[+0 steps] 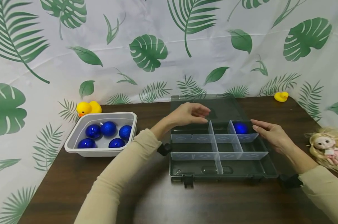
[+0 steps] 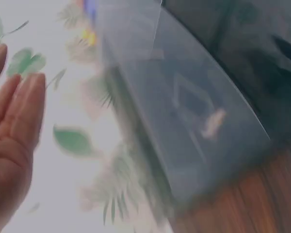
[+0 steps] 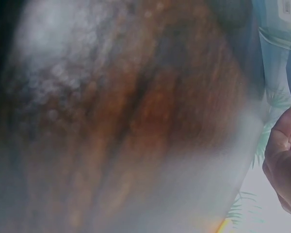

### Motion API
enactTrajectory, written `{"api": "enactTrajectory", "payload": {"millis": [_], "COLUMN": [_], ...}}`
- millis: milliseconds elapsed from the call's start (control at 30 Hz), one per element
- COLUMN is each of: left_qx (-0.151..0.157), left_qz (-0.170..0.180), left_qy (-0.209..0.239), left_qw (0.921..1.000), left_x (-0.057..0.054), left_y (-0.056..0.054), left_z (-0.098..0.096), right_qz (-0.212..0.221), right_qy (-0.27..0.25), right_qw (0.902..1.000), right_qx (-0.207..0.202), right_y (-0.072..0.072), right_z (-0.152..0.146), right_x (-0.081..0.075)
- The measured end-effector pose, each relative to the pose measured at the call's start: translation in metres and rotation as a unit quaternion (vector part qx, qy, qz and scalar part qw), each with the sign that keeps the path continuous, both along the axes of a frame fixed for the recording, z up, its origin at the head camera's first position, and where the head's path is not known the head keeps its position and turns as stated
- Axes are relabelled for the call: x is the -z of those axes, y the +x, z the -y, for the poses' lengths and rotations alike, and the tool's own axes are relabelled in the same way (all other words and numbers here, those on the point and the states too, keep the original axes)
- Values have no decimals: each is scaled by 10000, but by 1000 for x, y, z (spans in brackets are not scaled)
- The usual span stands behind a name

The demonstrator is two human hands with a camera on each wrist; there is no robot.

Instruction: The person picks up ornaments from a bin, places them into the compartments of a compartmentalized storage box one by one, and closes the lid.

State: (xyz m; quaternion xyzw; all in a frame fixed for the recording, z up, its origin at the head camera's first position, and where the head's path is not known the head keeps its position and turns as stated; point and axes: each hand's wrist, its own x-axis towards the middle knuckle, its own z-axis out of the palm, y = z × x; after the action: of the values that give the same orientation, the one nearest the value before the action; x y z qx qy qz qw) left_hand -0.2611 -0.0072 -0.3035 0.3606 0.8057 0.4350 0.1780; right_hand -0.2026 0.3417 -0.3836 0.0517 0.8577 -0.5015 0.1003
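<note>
A dark translucent divider box lies on the table with its lid folded back. One shiny blue ball ornament sits in its back right compartment. My left hand hovers over the back left compartment, fingers loosely bent, nothing between them; in the left wrist view that hand appears at the left edge beside the blurred box. At the box's back right corner, my right hand has its straight index finger and thumb right at the rim. The right wrist view shows only part of this hand.
To the left stands a white plastic tub with several blue ball ornaments. Behind it is a yellow rubber duck; a smaller duck stands at the back right. A blond doll lies at the right edge.
</note>
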Motion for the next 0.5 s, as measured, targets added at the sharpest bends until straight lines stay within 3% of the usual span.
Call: {"api": "enactTrajectory", "payload": {"millis": [167, 300, 500], "left_qx": [-906, -1546, -2517], "left_qz": [22, 60, 352], "left_qy": [358, 192, -162], "left_qw": [9952, 9878, 9670], "left_x": [-10, -14, -2], "left_y": [13, 25, 40], "left_z": [73, 129, 190], "right_qz": [-40, -87, 21], "right_qy": [-152, -223, -62], "right_qw": [9999, 9997, 10000], "right_qx": [30, 17, -65], "right_y": [1, 2, 1], "right_z": [0, 0, 0], "right_x": [2, 3, -1]}}
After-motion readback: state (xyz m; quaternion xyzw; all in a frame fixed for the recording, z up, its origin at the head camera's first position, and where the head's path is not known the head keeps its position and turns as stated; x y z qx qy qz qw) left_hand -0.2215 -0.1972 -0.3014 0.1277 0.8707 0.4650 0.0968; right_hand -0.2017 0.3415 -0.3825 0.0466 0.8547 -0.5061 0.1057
